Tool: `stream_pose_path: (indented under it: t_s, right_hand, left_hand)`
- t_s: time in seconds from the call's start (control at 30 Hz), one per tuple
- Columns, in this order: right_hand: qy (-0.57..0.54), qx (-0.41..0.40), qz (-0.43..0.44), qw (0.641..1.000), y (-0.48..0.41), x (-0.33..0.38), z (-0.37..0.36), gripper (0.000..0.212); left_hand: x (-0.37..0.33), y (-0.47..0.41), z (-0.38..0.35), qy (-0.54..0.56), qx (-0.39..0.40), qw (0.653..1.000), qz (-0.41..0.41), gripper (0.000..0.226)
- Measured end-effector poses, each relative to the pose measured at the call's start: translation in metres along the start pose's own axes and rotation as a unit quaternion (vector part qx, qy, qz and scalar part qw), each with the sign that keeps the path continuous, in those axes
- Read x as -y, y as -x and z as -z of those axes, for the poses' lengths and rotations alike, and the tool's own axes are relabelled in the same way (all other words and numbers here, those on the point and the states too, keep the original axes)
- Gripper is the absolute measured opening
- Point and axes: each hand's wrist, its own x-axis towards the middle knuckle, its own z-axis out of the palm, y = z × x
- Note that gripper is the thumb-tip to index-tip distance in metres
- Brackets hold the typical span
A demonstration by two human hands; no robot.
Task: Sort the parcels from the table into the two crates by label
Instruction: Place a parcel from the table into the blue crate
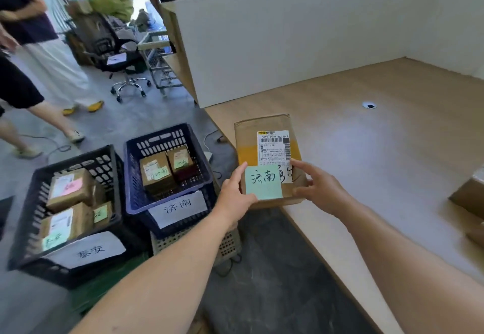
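Parcel [267,150] lay at the near-left edge of the table [366,150], clasped from both sides. The left hand [235,195] gripped its 9 o'clock edge with the thumb on top, and the right hand [317,187] curled round its 3 o'clock edge. It was kept flat and face-up, probably so the green note [263,183], written 济南, could be read. The blue crate [159,140], on the floor at the parcel's 9 o'clock, bore a paper sign [180,209] with matching characters, so it seemed the likely destination. The black crate [78,162], farther off at 8 o'clock, was marked differently. A second parcel [468,192] sat at the table's 3 o'clock edge.
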Motion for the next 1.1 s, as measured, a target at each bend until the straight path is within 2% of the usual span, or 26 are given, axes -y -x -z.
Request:
stream_pose_path:
  t_s: [0.33,0.57,1.1]
  right_hand:
    - [0.088,0.070,0.044,0.993,-0.133,0.101,-0.136,0.068]
    - [0.088,0.130,0.047,0.987,-0.200,0.138,-0.232,0.071]
    - [0.149,0.279,-0.011,0.949,-0.336,0.106,-0.341,0.067]
  left_hand:
    - [0.075,-0.083,0.159,0.048,-0.055,0.995,0.066,0.084]
    - [0.133,-0.116,0.249,0.056,-0.077,0.990,0.105,0.083]
    - [0.234,-0.208,0.287,0.053,-0.040,0.952,0.299,0.080]
